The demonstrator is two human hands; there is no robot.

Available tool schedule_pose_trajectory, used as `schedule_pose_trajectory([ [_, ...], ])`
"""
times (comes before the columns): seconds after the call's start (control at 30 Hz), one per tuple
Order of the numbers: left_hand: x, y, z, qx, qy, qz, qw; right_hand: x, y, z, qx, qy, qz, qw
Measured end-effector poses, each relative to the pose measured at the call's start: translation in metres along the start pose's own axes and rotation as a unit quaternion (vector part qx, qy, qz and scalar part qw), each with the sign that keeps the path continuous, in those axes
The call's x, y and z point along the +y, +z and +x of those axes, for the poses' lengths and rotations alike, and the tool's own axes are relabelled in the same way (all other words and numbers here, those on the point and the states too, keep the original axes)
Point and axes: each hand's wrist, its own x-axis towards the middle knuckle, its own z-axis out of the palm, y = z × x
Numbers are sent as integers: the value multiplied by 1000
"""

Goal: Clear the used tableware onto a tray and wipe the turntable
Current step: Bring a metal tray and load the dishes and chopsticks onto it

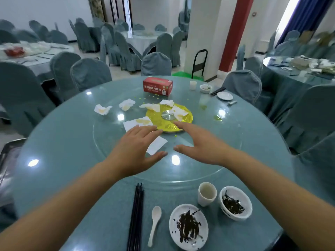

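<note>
Nothing cleared: plate (188,226), bowl (236,202), cup (206,194) on table (72,142); napkins (102,109) litter turntable (208,165). Left hand (135,148), right hand (201,144): both grips apart, empty.

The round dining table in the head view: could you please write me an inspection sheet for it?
Surface: glass turntable on a teal table, with yellow crumbs and smears.
Job's things: near setting holds black chopsticks, spoon, cup, soiled plate and bowl; tray at left edge.
Clutter: stained napkins, red box, yellow disc.
Grippers: left hand and right hand open over the turntable, holding nothing.
Cables: nothing seen.
Surroundings: covered chairs, other uncleared tables.
</note>
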Motion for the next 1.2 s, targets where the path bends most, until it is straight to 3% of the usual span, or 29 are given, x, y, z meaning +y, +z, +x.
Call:
schedule_pose_trajectory([
  [0.37,67,-60,-11,43,5,20,999,-19,-60,-73,8,-17,-41,999],
  [0.7,152,-98,-101,45,-22,43,998,-53,-85,-194,-8,-63,-51,997],
  [0.93,193,-140,-202,10,-125,62,990,-107,-80,-244,-26,-134,-43,990],
  [1.2,195,-190,-319,9,-213,96,972,-202,-45,-274,-58,-208,-22,976],
])
